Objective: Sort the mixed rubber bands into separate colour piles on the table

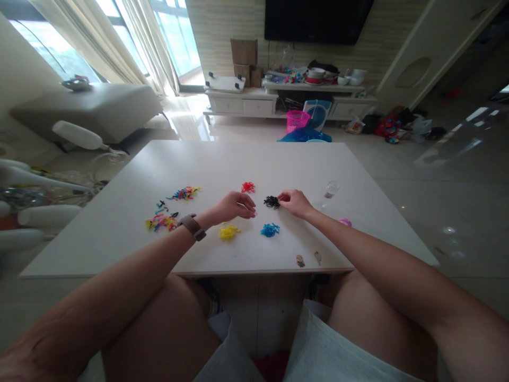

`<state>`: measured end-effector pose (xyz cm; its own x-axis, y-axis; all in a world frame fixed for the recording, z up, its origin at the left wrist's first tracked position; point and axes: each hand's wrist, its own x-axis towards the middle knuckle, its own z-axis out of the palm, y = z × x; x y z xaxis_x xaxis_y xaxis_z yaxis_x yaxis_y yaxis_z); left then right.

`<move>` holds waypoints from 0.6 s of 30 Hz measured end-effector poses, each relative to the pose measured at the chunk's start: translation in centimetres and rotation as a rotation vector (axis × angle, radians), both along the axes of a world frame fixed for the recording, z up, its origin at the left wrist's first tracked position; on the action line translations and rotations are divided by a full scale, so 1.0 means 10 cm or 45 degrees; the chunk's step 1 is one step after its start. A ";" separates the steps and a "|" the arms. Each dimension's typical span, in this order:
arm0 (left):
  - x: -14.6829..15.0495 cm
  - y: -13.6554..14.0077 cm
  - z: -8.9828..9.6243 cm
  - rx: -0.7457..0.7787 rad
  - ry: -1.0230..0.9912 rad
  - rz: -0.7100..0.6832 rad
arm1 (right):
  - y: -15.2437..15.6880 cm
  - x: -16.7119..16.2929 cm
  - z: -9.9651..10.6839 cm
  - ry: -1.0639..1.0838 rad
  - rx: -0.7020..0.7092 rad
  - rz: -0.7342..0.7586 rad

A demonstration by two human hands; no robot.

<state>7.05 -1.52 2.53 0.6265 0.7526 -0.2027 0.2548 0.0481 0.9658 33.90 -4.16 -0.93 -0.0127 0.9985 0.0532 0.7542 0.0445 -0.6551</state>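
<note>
The black pile [271, 202] lies midway between the table's [214, 159] near and far edges, against the nearer right hand's [293, 202] gathered fingertips, leftward; left hand [236, 205] fingers curled; both grips indeterminable.

A home, living room. Black flat-screen television [318, 20] on pale striped wall [220, 26]; long, low white drawer cabinet [258, 107] beneath; long cream fabric curtains [93, 37] at tall glass windows [177, 40]; pink perforated plastic basket [296, 122]; glossy pale floor tiles [401, 204].
</note>
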 end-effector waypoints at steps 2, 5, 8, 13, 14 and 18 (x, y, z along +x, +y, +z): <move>-0.15 0.15 0.02 0.111 0.029 0.110 | -0.01 0.00 0.03 -0.034 -0.011 0.010; -0.43 0.35 0.01 0.229 0.116 0.257 | -0.03 0.02 0.06 -0.100 0.014 0.037; -0.63 0.45 -0.04 0.284 0.249 0.358 | -0.05 0.01 0.09 -0.196 0.055 0.089; -0.66 0.45 -0.18 0.314 0.411 0.351 | -0.09 -0.06 0.15 -0.310 0.062 0.182; -0.65 0.45 -0.21 0.323 0.429 0.343 | -0.10 -0.07 0.16 -0.330 0.061 0.192; -0.63 0.51 -0.27 0.336 0.493 0.308 | -0.12 -0.09 0.20 -0.373 0.059 0.215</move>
